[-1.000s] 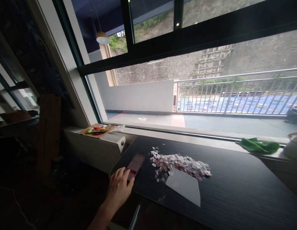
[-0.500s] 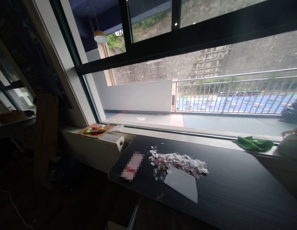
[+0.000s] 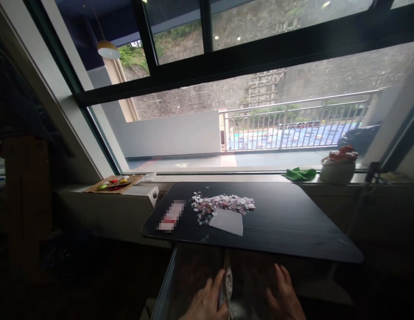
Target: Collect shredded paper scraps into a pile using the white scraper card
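Observation:
My left hand [image 3: 207, 300] is low in the view, below the near edge of the dark table [image 3: 280, 240]. Its fingers close on a pale, narrow object [image 3: 228, 284] with a rounded upper part; the kind cannot be made out. To its right, my right hand [image 3: 286, 295] has fingers stretched out and thumb apart, holding nothing visible. Both hands are cut off by the bottom of the frame. On the table lies a spread heap of small paper pieces [image 3: 227, 203], with a white flat sheet [image 3: 227, 222] at its near side. A blurred pink-and-red packet [image 3: 171, 217] lies left of them.
A clear-walled box or panel edge [image 3: 166, 280] stands under the table front. Along the window sill are a green cloth [image 3: 299, 174] and a light bag or pot [image 3: 337, 171]. At the left, a brown board [image 3: 93, 186] with colourful items rests on a white radiator [image 3: 145, 192].
The view has swung right and drawn back, showing more of the table's right side. Both hands have come into view at the bottom, the left holding the pale object.

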Demonstrator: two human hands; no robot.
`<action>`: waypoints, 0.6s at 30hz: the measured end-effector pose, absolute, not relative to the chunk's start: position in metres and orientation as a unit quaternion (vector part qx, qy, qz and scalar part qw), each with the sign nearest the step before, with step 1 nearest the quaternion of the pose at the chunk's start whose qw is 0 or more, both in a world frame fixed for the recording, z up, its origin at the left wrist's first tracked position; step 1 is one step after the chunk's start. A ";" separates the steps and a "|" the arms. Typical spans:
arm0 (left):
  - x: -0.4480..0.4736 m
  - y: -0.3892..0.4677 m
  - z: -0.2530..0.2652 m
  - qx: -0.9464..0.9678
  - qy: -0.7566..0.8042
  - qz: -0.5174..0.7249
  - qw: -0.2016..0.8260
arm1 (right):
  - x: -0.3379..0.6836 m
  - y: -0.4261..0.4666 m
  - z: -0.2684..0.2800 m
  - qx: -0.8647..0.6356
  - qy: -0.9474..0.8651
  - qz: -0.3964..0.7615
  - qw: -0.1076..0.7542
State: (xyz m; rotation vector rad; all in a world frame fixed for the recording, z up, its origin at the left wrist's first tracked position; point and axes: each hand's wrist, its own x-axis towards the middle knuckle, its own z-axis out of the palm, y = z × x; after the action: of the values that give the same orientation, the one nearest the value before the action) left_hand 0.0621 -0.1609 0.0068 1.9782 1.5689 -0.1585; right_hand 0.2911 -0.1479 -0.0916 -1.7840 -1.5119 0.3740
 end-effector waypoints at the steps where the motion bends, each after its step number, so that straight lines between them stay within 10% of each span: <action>1: 0.061 -0.163 0.007 0.745 0.592 -0.046 0.304 | 0.291 -0.148 -0.091 -0.693 -0.579 0.160 0.399; 18: 0.078 -0.145 0.004 0.685 0.644 -0.170 0.294 | 0.287 -0.133 -0.093 -0.653 -0.594 0.332 0.333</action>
State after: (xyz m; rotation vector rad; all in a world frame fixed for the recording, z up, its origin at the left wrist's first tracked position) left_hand 0.0783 -0.1446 0.0036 1.8233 1.7149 -0.4531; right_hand 0.2871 -0.1327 -0.0932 -1.7043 -1.5497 0.8679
